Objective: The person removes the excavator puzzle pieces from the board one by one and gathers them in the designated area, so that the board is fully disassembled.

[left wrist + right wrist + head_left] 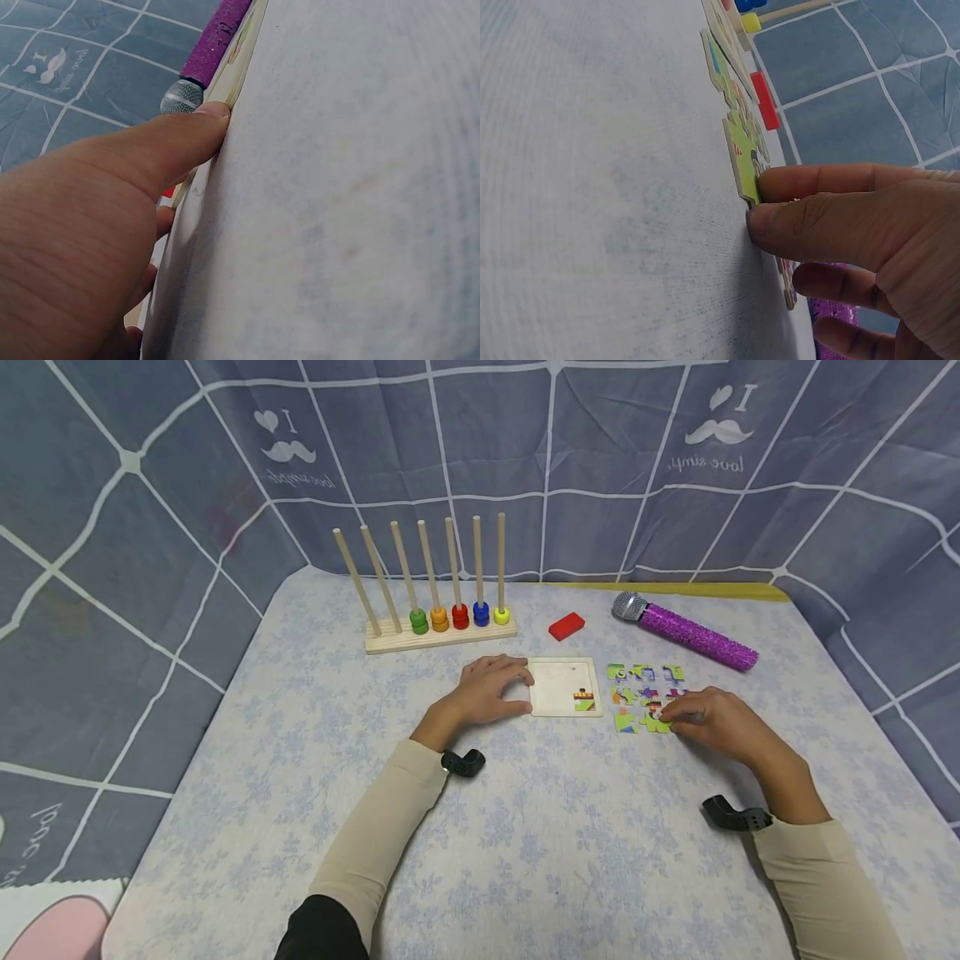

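In the head view my left hand (491, 689) holds the left side of a shallow wooden puzzle tray (551, 687), thumb at its near corner and fingers at its far one. One puzzle piece (584, 700) lies in the tray's near right corner. The left wrist view shows the thumb (191, 135) against the tray's edge. To the right of the tray, several loose puzzle pieces (626, 696) lie in rows. My right hand (712, 722) pinches a green puzzle piece (740, 154) at the near end of these rows, thumb and index finger at its edge. The fingers partly hide neighbouring pieces.
A wooden peg stand (442, 639) with coloured rings stands at the back left. Behind the tray lies a red block (566, 626). A purple glitter microphone (697, 635) lies behind the loose pieces. A patterned cloth covers the table (525, 843).
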The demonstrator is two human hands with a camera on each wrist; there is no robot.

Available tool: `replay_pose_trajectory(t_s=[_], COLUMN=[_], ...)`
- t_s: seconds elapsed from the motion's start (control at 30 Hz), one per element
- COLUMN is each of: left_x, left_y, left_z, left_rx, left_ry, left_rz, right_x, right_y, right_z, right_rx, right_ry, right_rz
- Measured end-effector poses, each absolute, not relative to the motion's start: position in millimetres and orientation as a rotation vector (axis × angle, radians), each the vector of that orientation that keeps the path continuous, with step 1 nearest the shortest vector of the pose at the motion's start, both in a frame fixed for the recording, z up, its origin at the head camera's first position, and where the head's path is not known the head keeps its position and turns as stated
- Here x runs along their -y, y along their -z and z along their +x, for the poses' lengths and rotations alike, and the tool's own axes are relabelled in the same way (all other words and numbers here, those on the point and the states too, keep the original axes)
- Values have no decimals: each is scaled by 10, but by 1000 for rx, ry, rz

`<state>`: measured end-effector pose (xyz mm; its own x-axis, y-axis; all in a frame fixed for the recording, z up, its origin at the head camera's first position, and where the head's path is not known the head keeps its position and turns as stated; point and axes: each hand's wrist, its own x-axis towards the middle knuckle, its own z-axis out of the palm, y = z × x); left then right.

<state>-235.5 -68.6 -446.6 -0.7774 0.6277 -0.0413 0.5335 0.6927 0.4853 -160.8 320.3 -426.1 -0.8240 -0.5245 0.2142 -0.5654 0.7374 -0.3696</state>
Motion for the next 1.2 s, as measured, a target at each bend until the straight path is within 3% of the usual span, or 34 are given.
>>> replay_pose_trajectory(t_s=[1.2], left_x=[692], left_y=[4466], left_z=[-2356], left_rx=[-2693], left_ry=[-674], left_rz=[932], right_x=[-3006], right_y=[4078], right_z=[-1672], right_rx=[2887], right_ry=[-727], right_rz=[903])
